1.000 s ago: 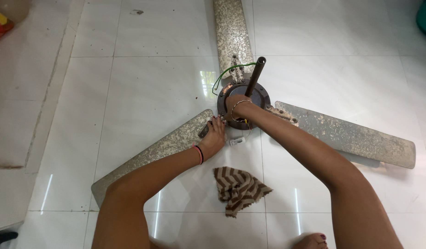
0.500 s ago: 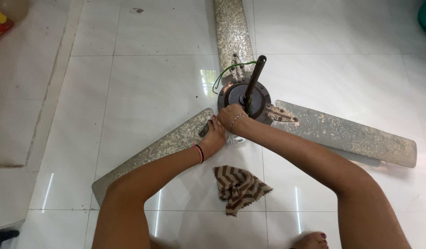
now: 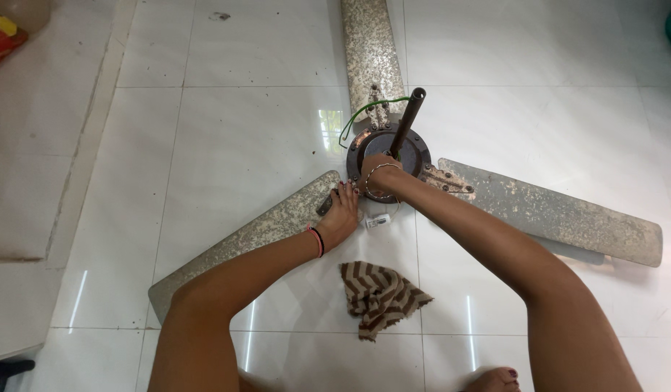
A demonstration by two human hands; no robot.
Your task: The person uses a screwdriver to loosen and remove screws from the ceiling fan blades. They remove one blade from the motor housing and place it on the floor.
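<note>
White floor tiles are carrying a dismantled ceiling fan (image 3: 388,149), the left hand (image 3: 340,214) pressing flat on the near-left blade (image 3: 263,232) while the right hand (image 3: 379,174), grip curled, is working the motor hub, likely loosening it.

We look down: ceiling fan (image 3: 388,149) on white tile floor (image 3: 226,145), three dusty blades spread. Our left hand (image 3: 340,218) flat on near-left blade (image 3: 255,236), beside hub. Our right hand (image 3: 375,174) on hub's near rim, bangle on wrist. Dark rod (image 3: 408,120) rises tilted from hub; green wire (image 3: 364,112) loops beside it. Striped cloth (image 3: 379,296) crumpled on floor between our arms. Small white tag (image 3: 377,221) just beside left hand.
</note>
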